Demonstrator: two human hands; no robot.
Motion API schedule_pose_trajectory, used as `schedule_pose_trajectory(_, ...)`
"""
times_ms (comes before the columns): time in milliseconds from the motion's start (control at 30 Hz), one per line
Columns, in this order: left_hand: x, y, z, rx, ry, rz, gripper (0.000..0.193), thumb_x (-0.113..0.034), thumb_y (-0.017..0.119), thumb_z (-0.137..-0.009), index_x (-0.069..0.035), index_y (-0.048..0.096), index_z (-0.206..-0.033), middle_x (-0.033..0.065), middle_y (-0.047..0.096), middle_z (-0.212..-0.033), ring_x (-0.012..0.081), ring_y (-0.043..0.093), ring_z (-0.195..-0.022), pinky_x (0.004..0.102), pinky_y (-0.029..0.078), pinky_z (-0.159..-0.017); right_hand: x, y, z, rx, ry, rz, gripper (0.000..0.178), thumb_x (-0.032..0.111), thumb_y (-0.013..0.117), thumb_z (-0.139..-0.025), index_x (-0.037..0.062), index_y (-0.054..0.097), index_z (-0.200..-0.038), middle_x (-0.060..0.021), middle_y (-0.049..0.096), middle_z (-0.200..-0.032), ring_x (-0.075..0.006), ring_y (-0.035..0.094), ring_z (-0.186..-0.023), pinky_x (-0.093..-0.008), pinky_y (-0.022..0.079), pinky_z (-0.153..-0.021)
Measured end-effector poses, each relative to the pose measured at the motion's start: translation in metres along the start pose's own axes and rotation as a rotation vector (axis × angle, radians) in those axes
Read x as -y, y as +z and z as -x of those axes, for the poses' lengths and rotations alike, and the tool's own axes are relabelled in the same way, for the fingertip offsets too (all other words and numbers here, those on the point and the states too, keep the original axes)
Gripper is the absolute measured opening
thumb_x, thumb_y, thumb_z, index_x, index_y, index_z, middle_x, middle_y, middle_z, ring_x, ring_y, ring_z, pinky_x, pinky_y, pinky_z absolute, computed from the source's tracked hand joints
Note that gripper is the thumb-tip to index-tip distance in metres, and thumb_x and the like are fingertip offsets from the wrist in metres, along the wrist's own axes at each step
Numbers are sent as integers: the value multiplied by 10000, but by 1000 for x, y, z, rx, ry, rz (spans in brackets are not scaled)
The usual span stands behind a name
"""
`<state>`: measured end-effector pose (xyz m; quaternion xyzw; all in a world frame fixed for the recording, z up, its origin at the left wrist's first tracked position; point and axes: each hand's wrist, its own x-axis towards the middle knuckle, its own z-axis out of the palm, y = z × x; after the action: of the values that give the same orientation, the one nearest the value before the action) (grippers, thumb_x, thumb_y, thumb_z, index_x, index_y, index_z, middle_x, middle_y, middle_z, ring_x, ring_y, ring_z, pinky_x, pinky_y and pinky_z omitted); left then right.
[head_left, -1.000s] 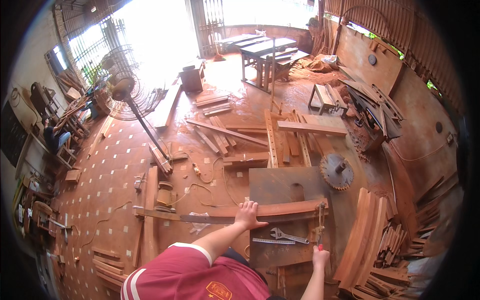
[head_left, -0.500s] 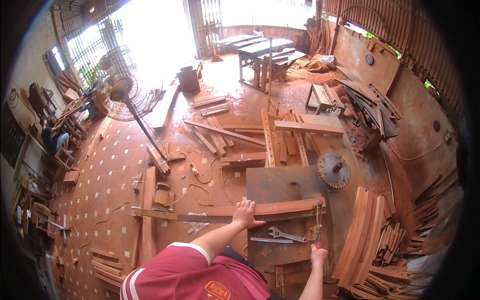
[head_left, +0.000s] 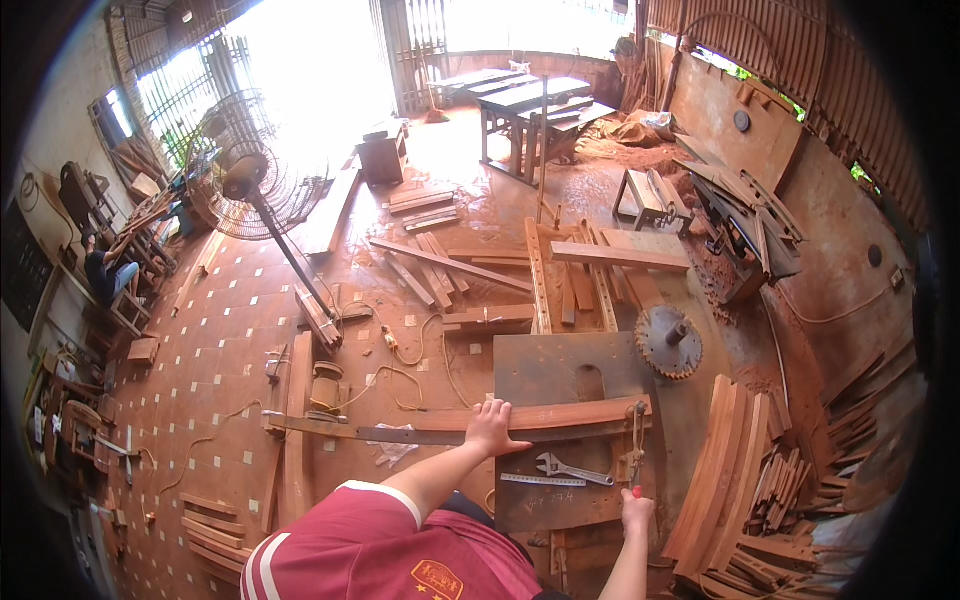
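A long, slightly curved wooden piece [head_left: 575, 412] lies across the dark metal saw table [head_left: 535, 360], along a dark strip [head_left: 420, 437]. My left hand [head_left: 490, 430] grips it near its middle, fingers over the far edge and thumb stretched to the right. At the piece's right end stands what looks like a toggle clamp [head_left: 636, 445]. Below it, my right hand [head_left: 637, 512] is closed round its red handle [head_left: 637, 491]. Between my hands, an adjustable wrench [head_left: 575, 468] and a metal ruler [head_left: 543, 481] lie on the table.
A circular saw blade [head_left: 669, 341] sits beyond the table's right side. Stacked curved boards [head_left: 722, 470] stand at right. Loose timber [head_left: 450, 262], a cord [head_left: 400, 372] and a standing fan [head_left: 275, 225] occupy the floor ahead. Another person [head_left: 108, 275] sits far left.
The view has shifted very slightly. Both hands and the wooden piece keep their places.
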<state>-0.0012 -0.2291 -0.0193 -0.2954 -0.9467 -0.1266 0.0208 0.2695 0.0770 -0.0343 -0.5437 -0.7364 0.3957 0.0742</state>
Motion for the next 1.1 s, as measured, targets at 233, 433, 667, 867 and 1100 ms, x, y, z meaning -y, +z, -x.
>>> schedule_pose_trajectory(233, 4, 7, 2, -76, 23, 26, 988, -843, 768, -640, -56, 591, -1211, 128, 585, -1216, 313, 552, -1187, 445, 406, -1037, 9, 0, 5, -6, -13, -34, 447, 293, 795, -810, -91, 613, -673, -184, 643, -650, -264, 624, -663, -488, 489, -719)
schedule_pose_trajectory(433, 5, 6, 1, -27, 10, 37, 1005, -850, 763, -639, -55, 594, -1230, 131, 587, -1232, 317, 550, -1200, 449, 396, -1057, 10, -2, 3, 49, 67, -25, 380, 263, 815, -805, -74, 652, -741, -144, 685, -740, -216, 631, -728, -443, 495, -734)
schedule_pose_trajectory(667, 3, 2, -1, 24, 1, 24, 1034, -855, 761, -637, -45, 591, -1256, 140, 585, -1255, 315, 542, -1228, 453, 389, -1066, 15, -4, 9, 13, 28, 57, 438, 327, 793, -806, -77, 654, -711, -212, 678, -723, -309, 671, -738, -485, 498, -748)
schedule_pose_trajectory(867, 6, 5, -2, 6, 18, 23, 1029, -845, 772, -632, -46, 586, -1253, 128, 587, -1246, 301, 540, -1231, 455, 382, -1066, 6, 0, 3, -25, -14, 190, 538, 445, 742, -816, -91, 714, -778, -354, 691, -817, -476, 722, -905, -551, 516, -829)
schedule_pose_trajectory(1100, 4, 6, -8, 17, 11, 19, 1020, -835, 789, -613, -67, 593, -1254, 115, 590, -1264, 287, 535, -1244, 432, 374, -1068, 16, -3, 5, 15, 34, 145, 567, 472, 744, -810, -94, 718, -782, -358, 689, -826, -470, 726, -908, -546, 525, -830)
